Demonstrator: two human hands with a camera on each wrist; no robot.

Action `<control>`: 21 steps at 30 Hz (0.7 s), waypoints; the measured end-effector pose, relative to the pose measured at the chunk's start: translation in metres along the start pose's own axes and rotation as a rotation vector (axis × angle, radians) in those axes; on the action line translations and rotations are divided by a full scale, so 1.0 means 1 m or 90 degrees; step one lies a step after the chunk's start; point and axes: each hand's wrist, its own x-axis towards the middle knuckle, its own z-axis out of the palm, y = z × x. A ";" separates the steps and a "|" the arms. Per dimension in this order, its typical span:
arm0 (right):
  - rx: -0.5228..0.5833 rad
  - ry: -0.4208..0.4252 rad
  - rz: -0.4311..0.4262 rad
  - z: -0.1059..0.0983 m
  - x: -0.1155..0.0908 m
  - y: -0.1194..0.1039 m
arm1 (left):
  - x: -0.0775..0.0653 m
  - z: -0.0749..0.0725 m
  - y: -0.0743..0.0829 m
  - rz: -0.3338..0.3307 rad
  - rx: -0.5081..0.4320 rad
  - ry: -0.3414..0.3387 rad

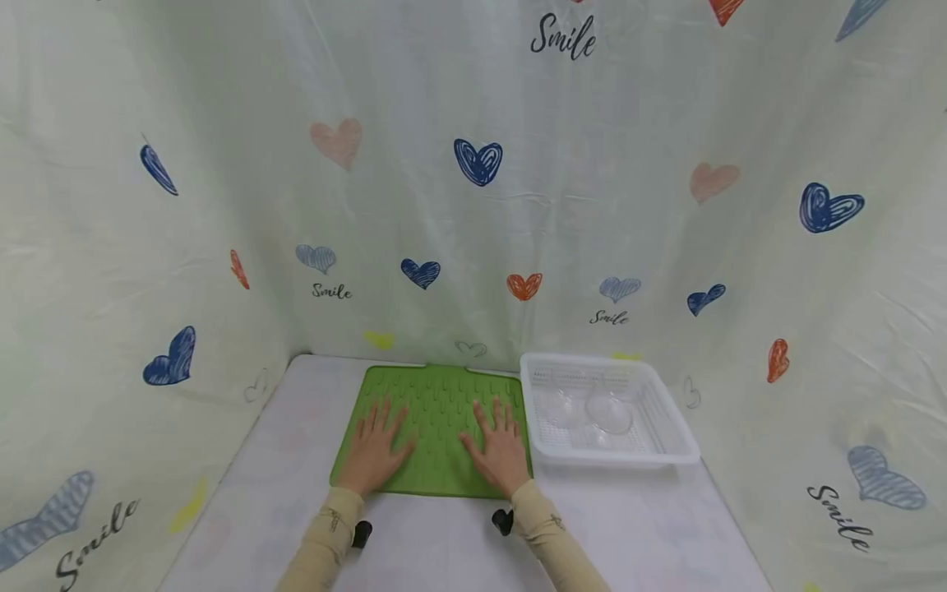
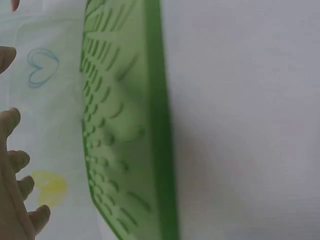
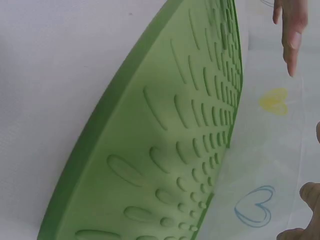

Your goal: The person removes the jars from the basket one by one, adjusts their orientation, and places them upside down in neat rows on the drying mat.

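A green mat (image 1: 436,473) with raised oblong bumps lies on the white-covered table. Over its left part, the left hand (image 1: 376,448) is held palm down with fingers spread. The right hand (image 1: 501,450) is spread the same way above the right part. Neither hand holds anything. Both wrist views show a gap between the fingers and the mat's bumpy surface (image 2: 117,115). Spread fingers of the left hand (image 2: 15,190) run along the left side of its wrist view. Only part of the right hand (image 3: 311,212) enters its own wrist view.
A white plastic basket (image 1: 617,456) stands right beside the mat, with clear round items (image 1: 610,413) inside that are hard to make out. A curtain (image 1: 414,205) printed with hearts and "Smile" hangs behind and on both sides of the table (image 1: 436,543).
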 end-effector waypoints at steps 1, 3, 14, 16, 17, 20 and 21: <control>-0.002 -0.001 -0.004 0.001 -0.001 0.000 | -0.005 0.002 0.000 0.001 0.004 -0.002; -0.005 -0.002 -0.018 0.002 -0.004 0.001 | -0.015 0.005 0.001 0.006 0.005 -0.003; -0.022 -0.028 -0.072 0.010 -0.035 0.003 | -0.070 0.023 0.004 0.002 0.036 -0.033; -0.022 -0.018 -0.079 0.011 -0.042 0.005 | -0.079 0.023 0.004 -0.001 0.051 -0.033; -0.021 -0.017 -0.079 0.011 -0.046 0.006 | -0.083 0.022 0.004 -0.002 0.060 -0.035; -0.006 -0.026 -0.067 0.010 -0.057 0.008 | -0.091 0.022 0.004 -0.005 0.075 -0.041; 0.002 -0.033 -0.060 0.010 -0.061 0.008 | -0.093 0.022 0.005 -0.007 0.076 -0.042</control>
